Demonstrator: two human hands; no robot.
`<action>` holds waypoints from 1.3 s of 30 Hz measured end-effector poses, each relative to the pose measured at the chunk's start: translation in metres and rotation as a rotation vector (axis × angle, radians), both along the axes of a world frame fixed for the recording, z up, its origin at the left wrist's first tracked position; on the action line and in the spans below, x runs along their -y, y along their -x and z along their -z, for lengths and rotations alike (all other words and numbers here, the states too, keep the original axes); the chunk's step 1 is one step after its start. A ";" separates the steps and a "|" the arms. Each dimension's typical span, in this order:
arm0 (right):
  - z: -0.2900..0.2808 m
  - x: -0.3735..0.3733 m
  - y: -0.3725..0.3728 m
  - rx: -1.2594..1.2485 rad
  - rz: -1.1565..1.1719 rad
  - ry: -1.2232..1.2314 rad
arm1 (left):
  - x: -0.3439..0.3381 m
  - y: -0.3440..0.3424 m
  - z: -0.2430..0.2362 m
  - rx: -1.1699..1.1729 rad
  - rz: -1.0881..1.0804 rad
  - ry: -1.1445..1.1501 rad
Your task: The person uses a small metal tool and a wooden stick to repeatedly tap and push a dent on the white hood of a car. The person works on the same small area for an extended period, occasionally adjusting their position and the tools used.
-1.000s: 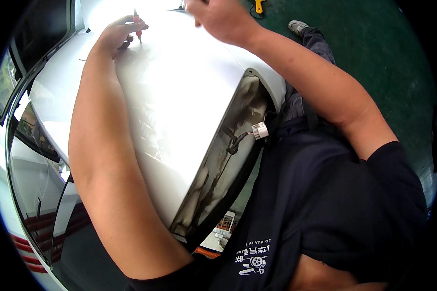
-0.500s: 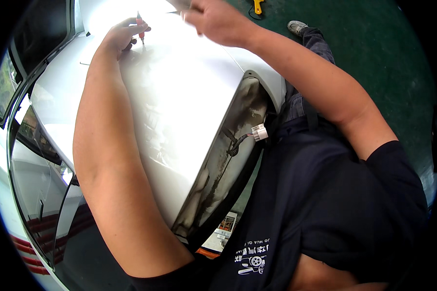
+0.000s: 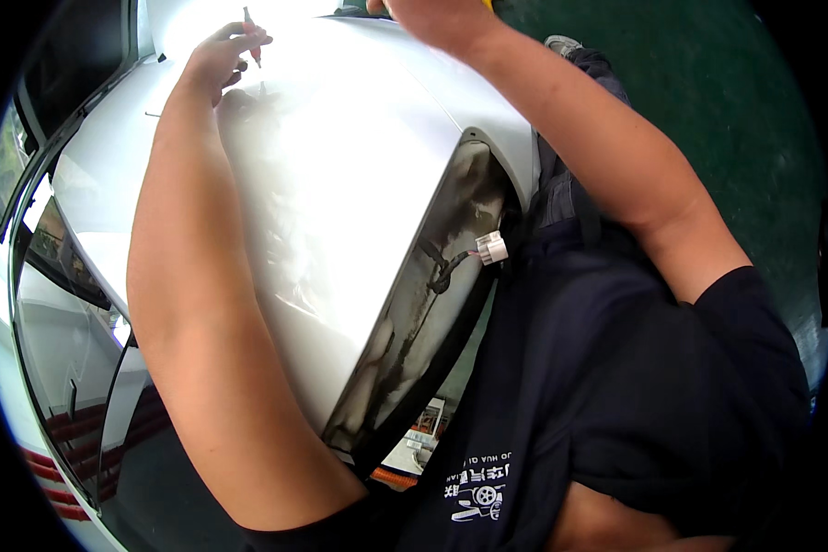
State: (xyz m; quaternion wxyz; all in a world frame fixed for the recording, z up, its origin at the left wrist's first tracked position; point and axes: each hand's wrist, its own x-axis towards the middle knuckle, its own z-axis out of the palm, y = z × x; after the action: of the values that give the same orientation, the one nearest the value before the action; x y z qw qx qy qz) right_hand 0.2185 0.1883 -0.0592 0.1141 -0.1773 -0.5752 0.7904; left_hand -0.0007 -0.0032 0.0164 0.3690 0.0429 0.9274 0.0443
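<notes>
My left hand grips a slim red tool with a pointed end, held upright over the glossy white car panel. My right hand is raised at the top edge over the panel's far side, its fingers cut off by the frame, so what it holds is unclear. Along the panel's right side, an open grimy recess holds a dark wire with a white plug dangling from it.
Car glass and dark trim lie at the left. A dark green floor lies at the right, with my shoe and leg. A yellow item is mostly hidden behind my right hand. Small items show below the panel.
My right hand has risen toward the top edge since half a second ago, now covering most of the yellow item. My left hand and red tool have shifted slightly up and left.
</notes>
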 end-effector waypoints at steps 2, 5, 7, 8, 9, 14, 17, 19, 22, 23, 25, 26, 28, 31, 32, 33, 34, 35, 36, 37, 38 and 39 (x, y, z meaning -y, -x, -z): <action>-0.011 -0.020 0.002 -0.095 0.202 0.220 | -0.011 0.002 0.009 0.060 -0.015 -0.008; -0.023 -0.021 -0.001 -0.050 0.272 0.210 | -0.013 -0.007 0.009 0.052 -0.012 0.039; -0.014 -0.001 -0.007 -0.055 0.193 0.019 | -0.015 -0.007 0.001 0.074 -0.020 0.063; -0.013 0.005 -0.010 -0.055 0.152 -0.081 | -0.014 -0.007 0.000 0.089 -0.024 0.070; -0.010 -0.002 -0.009 0.057 -0.384 0.114 | -0.010 -0.006 0.005 0.046 -0.032 0.054; -0.010 0.003 -0.008 -0.063 0.119 0.112 | -0.008 0.002 0.009 0.064 0.028 0.078; -0.008 0.007 -0.014 -0.017 -0.107 -0.023 | -0.003 -0.002 0.015 0.022 0.059 0.164; -0.002 0.005 -0.008 0.044 -0.208 0.008 | 0.013 0.014 0.022 0.040 0.061 0.071; -0.019 -0.014 -0.008 -0.017 0.084 0.105 | 0.007 0.018 0.027 0.094 0.073 0.089; -0.016 -0.019 -0.003 -0.042 0.152 0.177 | 0.002 0.016 0.024 0.107 0.076 0.126; -0.014 -0.023 0.000 -0.044 0.250 0.200 | -0.001 0.008 0.026 0.094 0.105 0.096; -0.019 -0.023 -0.001 -0.026 0.277 0.152 | 0.000 0.007 0.024 0.084 0.119 0.081; -0.015 -0.016 -0.002 -0.050 0.263 0.107 | 0.004 0.012 0.028 0.107 0.128 0.112; 0.005 0.005 -0.009 -0.019 -0.075 0.060 | 0.010 0.014 0.031 0.136 0.122 0.106; 0.005 0.001 -0.014 0.099 -0.325 -0.002 | 0.010 0.013 0.029 0.147 0.118 0.092; 0.006 0.004 -0.014 0.060 -0.202 -0.003 | 0.009 0.012 0.027 0.119 0.119 0.101; 0.006 0.007 -0.015 0.021 -0.081 -0.003 | 0.009 0.010 0.026 0.090 0.121 0.110; 0.002 0.004 -0.013 0.000 -0.008 0.059 | 0.006 0.008 0.027 0.068 0.124 0.118; -0.004 -0.001 -0.011 -0.021 0.065 0.121 | 0.004 0.006 0.028 0.047 0.134 0.124; -0.008 -0.003 -0.009 -0.043 0.138 0.183 | 0.002 0.005 0.031 0.026 0.145 0.131; -0.002 -0.001 -0.010 -0.037 0.120 0.054 | -0.003 0.006 0.036 0.008 0.164 0.132; 0.005 0.007 -0.011 -0.045 0.089 -0.064 | -0.001 0.007 0.035 0.033 0.143 0.135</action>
State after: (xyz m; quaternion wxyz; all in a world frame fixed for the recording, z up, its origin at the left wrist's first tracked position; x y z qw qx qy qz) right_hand 0.2298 0.1808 -0.0642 0.1676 -0.1811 -0.5891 0.7695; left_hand -0.0073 -0.0024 -0.0185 0.3885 0.0833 0.9166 -0.0441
